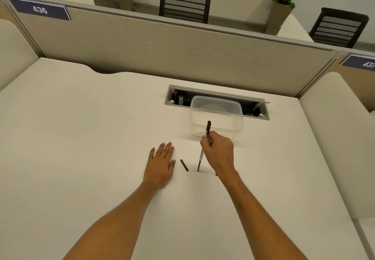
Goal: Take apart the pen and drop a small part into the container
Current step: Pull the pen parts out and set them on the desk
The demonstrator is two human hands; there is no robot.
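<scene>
Left hand (161, 165) flat; right hand (219, 152) grips pen (204, 148); divider label (40, 9) "436".

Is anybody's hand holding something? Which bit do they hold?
Yes. The right hand grips the pen around its middle, tip down on the table. The left hand lies flat, holding nothing; the small black part lies loose beside it.
</scene>
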